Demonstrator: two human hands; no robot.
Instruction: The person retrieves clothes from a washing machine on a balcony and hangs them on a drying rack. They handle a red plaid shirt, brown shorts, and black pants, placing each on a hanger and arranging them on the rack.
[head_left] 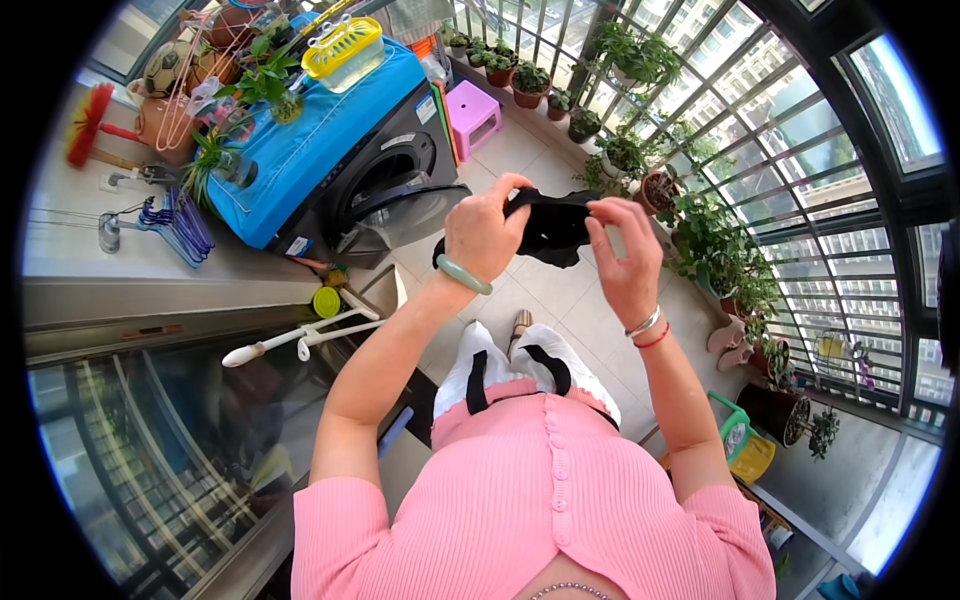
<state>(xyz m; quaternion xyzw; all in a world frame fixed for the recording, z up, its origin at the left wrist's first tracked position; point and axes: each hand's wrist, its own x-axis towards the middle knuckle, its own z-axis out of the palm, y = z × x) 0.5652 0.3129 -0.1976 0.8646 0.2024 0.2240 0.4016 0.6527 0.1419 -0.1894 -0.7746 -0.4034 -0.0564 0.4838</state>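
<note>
from my remote seat i see the black cloth [552, 230] held up in the air, between one and two o'clock of centre, stretched between both hands. at twelve, the left hand [484, 236] has its grip clamped on the cloth's near-left part, a green bangle [463, 275] on the wrist. between two and three, the right hand [628, 250] has its grip pinched on the opposite edge, with a silver bracelet [645, 321] and a red cord [654, 337] below.

toward eleven, i have a dark washing machine [330, 203], its round door [405, 215] swung open near the left hand, a blue cover [330, 130] on top. a pink stool [473, 117] stands at twelve on the tiled floor [590, 335]; potted plants [710, 240] line the barred window [800, 170] from twelve round to three.
</note>
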